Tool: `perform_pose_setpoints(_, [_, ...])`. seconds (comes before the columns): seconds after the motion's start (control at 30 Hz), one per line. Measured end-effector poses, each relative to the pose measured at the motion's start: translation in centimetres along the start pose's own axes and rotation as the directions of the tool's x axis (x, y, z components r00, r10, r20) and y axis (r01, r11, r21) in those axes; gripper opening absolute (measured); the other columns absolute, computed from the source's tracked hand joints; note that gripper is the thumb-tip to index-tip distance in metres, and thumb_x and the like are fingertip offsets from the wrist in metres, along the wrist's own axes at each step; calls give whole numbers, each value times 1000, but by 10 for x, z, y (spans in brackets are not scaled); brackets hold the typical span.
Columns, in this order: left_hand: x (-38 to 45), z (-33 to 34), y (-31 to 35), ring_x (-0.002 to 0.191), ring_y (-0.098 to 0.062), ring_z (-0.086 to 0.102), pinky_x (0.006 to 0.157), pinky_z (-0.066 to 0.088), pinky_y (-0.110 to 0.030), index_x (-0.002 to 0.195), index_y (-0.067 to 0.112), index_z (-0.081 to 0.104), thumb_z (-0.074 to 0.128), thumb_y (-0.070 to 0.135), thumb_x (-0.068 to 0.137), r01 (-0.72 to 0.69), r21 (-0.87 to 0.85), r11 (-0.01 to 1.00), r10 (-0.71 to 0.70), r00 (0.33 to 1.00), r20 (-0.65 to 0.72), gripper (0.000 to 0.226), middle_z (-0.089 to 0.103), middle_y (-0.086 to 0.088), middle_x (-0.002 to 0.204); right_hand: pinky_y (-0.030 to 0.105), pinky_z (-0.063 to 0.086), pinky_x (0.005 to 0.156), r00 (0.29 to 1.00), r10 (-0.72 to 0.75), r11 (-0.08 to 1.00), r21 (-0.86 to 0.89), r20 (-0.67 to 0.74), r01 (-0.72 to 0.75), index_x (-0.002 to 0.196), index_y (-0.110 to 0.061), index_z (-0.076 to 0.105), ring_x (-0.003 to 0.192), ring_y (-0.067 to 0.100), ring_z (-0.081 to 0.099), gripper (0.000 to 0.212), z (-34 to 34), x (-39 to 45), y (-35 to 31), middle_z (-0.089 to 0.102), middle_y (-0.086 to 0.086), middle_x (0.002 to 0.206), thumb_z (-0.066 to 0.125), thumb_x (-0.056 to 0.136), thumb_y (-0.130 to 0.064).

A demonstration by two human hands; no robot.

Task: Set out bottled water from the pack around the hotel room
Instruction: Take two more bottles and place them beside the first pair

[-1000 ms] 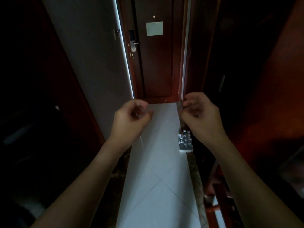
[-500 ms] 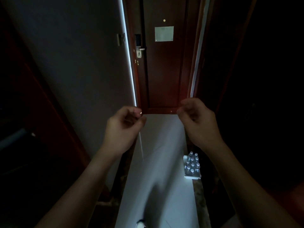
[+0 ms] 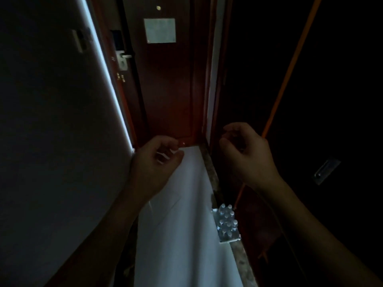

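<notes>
The pack of bottled water [image 3: 226, 223] stands on the floor [image 3: 182, 235] by the right-hand wall, likely parked there for unloading. Above it, the left hand [image 3: 155, 160] and right hand [image 3: 244, 150] hover loosely curled, each grip narrow and seemingly empty.

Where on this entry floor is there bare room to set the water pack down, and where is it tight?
The pale floor is bare between the wall and the pack of bottles, up to the door. It is tight along the speckled border, where the pack sits.
</notes>
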State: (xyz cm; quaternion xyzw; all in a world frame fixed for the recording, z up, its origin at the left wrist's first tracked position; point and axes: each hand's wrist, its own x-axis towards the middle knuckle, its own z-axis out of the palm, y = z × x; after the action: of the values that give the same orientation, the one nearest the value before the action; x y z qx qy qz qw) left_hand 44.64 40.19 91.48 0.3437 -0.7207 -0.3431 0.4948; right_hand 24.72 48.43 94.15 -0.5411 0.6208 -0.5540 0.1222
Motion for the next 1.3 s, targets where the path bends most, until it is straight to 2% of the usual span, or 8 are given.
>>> perform_pose_setpoints(0.1, [44,26,-23,75,-5,64,64,51,-18,92,47,62,71,35,76,-42,3,999,42,996,73,22,68,14,86,20,53,76,999,33,999,-38,-30,-34,110,-28,62,89,4,69,25,2,35,32,71,-8,97,69,86,-24])
perform_pose_setpoints(0.3, [125,103,-67,78,3,63,64,50,-12,92,37,62,75,2,82,-75,21,997,69,973,222,39,68,12,87,8,47,72,983,110,993,-14,-148,-113,109,-26,63,86,-3,66,26,-5,108,108,70,-10,96,71,84,-21])
perform_pose_setpoints(0.53, [206,193,-119,77,-2,65,63,47,-11,92,34,64,76,3,82,-98,-6,995,93,916,391,35,68,18,91,23,55,77,953,196,978,-27,-230,-207,113,-25,64,90,3,67,46,-9,171,188,70,-10,97,57,74,-49])
perform_pose_setpoints(0.63, [231,232,-145,81,1,65,67,47,-9,96,24,67,77,4,81,-82,-31,996,87,884,460,28,69,14,88,32,57,79,927,259,957,-59,-271,-285,104,-37,61,88,4,66,35,-19,181,221,68,-14,93,53,71,-47])
perform_pose_setpoints(0.73, [248,277,-173,83,-6,67,70,49,-12,98,14,69,76,11,78,-36,-93,995,82,821,564,21,71,8,90,40,57,79,872,345,915,-82,-346,-395,110,-24,65,87,9,68,46,-29,187,255,70,-7,93,54,72,-48])
perform_pose_setpoints(0.97, [246,381,-244,85,-4,66,73,49,-13,97,36,62,66,36,75,50,-231,972,173,518,838,22,69,16,100,12,49,69,649,481,804,2,-590,-595,106,-19,64,78,0,66,25,-25,170,331,69,-11,87,65,82,-27])
perform_pose_setpoints(1.17, [237,421,-316,89,-1,66,74,50,-11,97,38,61,65,39,75,130,-210,969,162,305,938,23,67,19,102,8,47,67,357,577,667,172,-734,-725,111,-19,63,80,-2,66,25,21,138,383,69,-10,87,69,87,-16])
perform_pose_setpoints(1.3, [221,436,-377,92,-3,65,75,48,-10,99,39,61,64,41,76,81,-163,983,142,222,965,23,69,15,96,9,47,66,190,599,596,274,-778,-755,106,-21,65,80,0,67,22,62,108,419,71,-9,86,70,86,-18])
